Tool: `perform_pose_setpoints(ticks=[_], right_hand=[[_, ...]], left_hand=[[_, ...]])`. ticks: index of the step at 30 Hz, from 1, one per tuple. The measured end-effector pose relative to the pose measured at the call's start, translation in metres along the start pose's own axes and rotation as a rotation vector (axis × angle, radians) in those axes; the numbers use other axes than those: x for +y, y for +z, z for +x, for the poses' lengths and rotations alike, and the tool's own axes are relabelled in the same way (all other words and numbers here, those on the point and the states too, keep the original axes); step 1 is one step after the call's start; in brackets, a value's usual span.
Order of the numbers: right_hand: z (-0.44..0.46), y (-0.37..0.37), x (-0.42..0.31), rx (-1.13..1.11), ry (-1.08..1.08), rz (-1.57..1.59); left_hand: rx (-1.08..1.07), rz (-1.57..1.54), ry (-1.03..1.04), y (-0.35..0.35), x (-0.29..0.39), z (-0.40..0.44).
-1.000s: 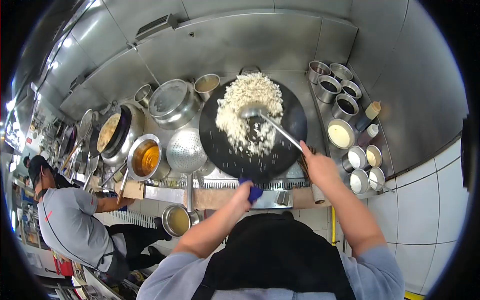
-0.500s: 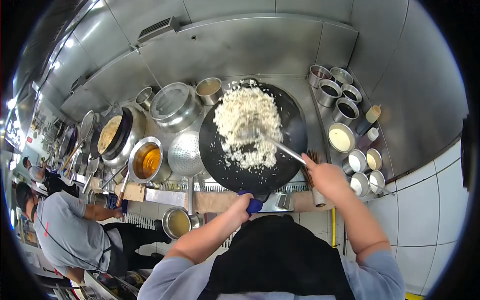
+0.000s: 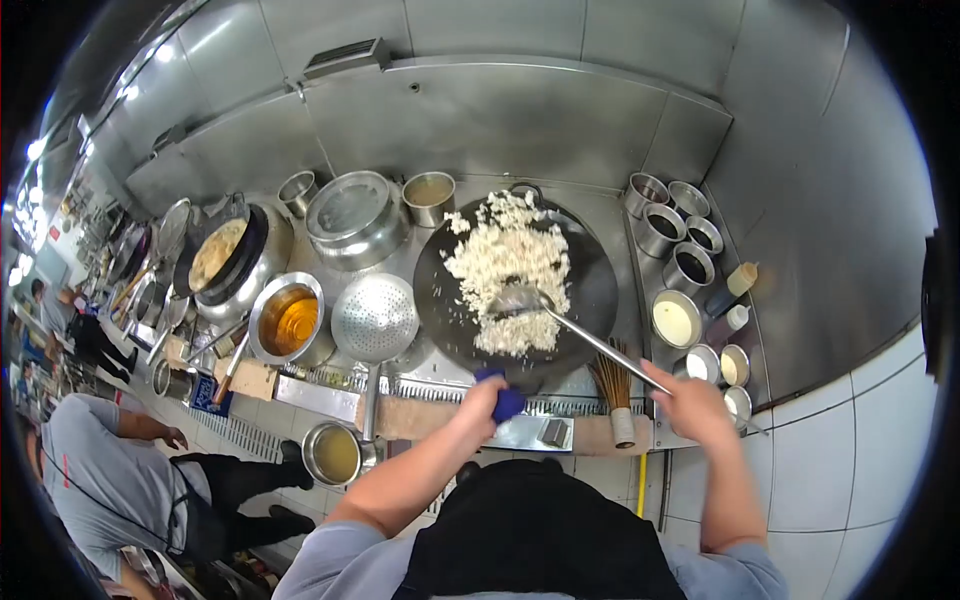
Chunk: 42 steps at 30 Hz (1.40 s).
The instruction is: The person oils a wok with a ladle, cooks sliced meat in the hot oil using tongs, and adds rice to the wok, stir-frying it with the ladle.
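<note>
White rice (image 3: pixel 510 255) lies heaped in a large black wok (image 3: pixel 590 290), some of it blurred by motion and with loose grains round it. My right hand (image 3: pixel 692 402) is closed round the long metal handle of a ladle (image 3: pixel 518 298), whose bowl rests in the near part of the rice. At the wok's near rim, my left hand (image 3: pixel 478 408) grips a folded blue cloth (image 3: pixel 508 398). Whatever the cloth wraps there is hidden.
Left of the wok lie a perforated strainer (image 3: pixel 375 318) and a pot of amber liquid (image 3: pixel 290 320). A bamboo brush (image 3: pixel 618 400) leans at the front right. Seasoning tins (image 3: pixel 677 318) and squeeze bottles (image 3: pixel 735 285) line the right. A co-worker (image 3: pixel 120 480) stands at the left.
My right hand has drawn the ladle down and to the right, nearer me. The rice has shifted and spread in the wok. My left hand keeps its hold on the cloth; the view has tilted slightly.
</note>
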State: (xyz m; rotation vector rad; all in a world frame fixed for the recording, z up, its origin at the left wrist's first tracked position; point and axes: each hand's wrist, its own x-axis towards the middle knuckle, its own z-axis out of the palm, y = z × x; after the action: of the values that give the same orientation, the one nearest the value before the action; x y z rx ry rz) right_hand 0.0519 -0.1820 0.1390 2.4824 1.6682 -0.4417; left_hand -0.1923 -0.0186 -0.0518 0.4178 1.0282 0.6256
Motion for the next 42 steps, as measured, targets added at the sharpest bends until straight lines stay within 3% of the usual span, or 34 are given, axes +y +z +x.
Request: perform_pose_setpoints(ticks=[4,5,8,9,10,11,12,14,17,18,20,21,22,24,25,26,28,29,30,32,33,34,36,37,38,40,42], right_hand=[[0.014,-0.012,0.06,-0.006,-0.034,-0.018],[0.034,0.004,0.077,0.119,-0.096,0.103],[0.088,0.041,0.034,0.219,0.155,0.399],[0.132,0.105,0.036,0.31,0.187,0.503],[0.121,0.084,-0.021,0.142,0.238,0.508],[0.139,0.121,-0.038,0.22,0.065,0.352],[0.119,0.089,-0.084,-0.107,0.147,0.801],[0.129,0.093,-0.087,-0.079,0.034,0.823],[0.131,0.086,-0.059,0.427,-0.455,0.308],[0.119,0.081,-0.054,0.418,-0.467,0.293],[0.092,0.06,-0.049,0.202,-0.271,0.62],[0.071,0.034,-0.07,-0.094,-0.029,0.953],[0.088,0.049,-0.065,-0.1,-0.03,0.947],[0.137,0.098,-0.046,-0.552,0.073,1.351],[0.15,0.094,-0.053,-0.538,0.198,1.366],[0.153,0.082,-0.063,-0.538,0.193,1.361],[0.145,0.071,-0.079,0.005,-0.047,0.674],[0.143,0.078,-0.069,0.183,-0.232,0.53],[0.139,0.081,-0.06,0.187,-0.237,0.528],[0.113,0.059,-0.068,-0.32,-0.072,1.216],[0.122,0.063,-0.064,-0.498,-0.066,1.332],[0.137,0.072,-0.065,-0.5,-0.062,1.336],[0.166,0.083,-0.071,-0.6,0.142,1.501],[0.16,0.072,-0.083,-0.391,0.069,1.199],[0.16,0.077,-0.077,-0.394,0.066,1.206],[0.15,0.097,-0.042,0.604,-0.573,0.353],[0.094,0.072,-0.021,0.111,-0.274,0.707]], left_hand=[[-0.019,-0.059,-0.001,0.027,0.043,0.021],[-0.042,-0.063,-0.015,0.025,0.042,0.038],[-0.087,-0.1,-0.033,0.026,0.042,0.055],[-0.103,-0.117,-0.047,0.028,0.041,0.057],[-0.11,-0.145,-0.043,0.03,0.038,0.06],[-0.106,-0.19,-0.037,0.033,0.036,0.064],[-0.1,-0.229,-0.033,0.034,0.035,0.069],[-0.129,-0.227,-0.055,0.031,0.027,0.084],[-0.083,-0.163,-0.025,0.034,0.016,0.09],[-0.083,-0.183,-0.024,0.035,0.018,0.085],[-0.123,-0.198,0.019,0.037,0.022,0.071],[-0.146,-0.177,0.004,0.032,0.021,0.072],[-0.142,-0.184,0.003,0.028,0.022,0.069],[-0.239,-0.207,-0.113,0.021,0.023,0.059],[-0.331,-0.189,-0.104,0.015,0.017,0.059],[-0.331,-0.193,-0.098,0.012,0.013,0.055],[-0.344,-0.103,-0.137,-0.002,0.005,0.039],[-0.347,-0.117,-0.174,-0.005,0.009,0.024],[-0.348,-0.118,-0.168,-0.009,0.008,0.021],[-0.279,0.003,-0.113,-0.019,0.0,0.014],[-0.291,-0.01,-0.098,-0.023,-0.001,0.011],[-0.288,-0.007,-0.103,-0.025,-0.003,0.008],[-0.275,0.065,-0.01,-0.027,-0.001,0.006],[-0.268,0.087,0.038,-0.03,0.001,0.006],[-0.262,0.093,0.039,-0.035,0.004,0.006],[-0.318,0.073,0.133,-0.043,0.006,0.004],[-0.257,0.066,0.088,-0.055,0.006,0.008]])
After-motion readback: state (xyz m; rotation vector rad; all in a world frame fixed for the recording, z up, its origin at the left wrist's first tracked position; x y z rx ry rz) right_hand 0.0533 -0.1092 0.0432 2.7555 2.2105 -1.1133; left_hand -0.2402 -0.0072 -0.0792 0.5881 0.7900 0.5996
